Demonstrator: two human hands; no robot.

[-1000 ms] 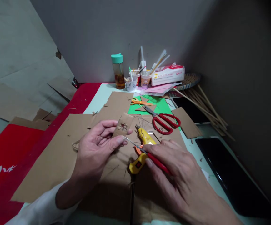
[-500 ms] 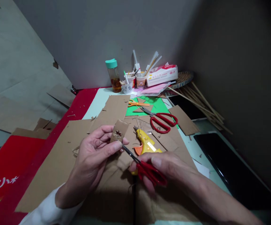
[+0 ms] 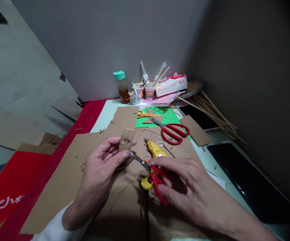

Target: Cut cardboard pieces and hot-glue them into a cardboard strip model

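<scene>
The left hand [image 3: 98,164] is pinching a cardboard strip [image 3: 126,140] upright while the right hand [image 3: 185,187], closed around the red scissors [image 3: 151,172], is setting the parted blades against the strip's lower edge, so the next move calls for a steady closing cut.

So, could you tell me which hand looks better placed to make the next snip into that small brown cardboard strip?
The right hand, probably: it grips the small red-handled scissors, blades at the lower edge of the small brown cardboard strip. The left hand is pinching that strip upright.

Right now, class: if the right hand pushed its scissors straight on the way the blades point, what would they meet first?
Probably the small cardboard piece pinched in the left hand; the right hand aims its scissors there, tips near the thumb.
</scene>
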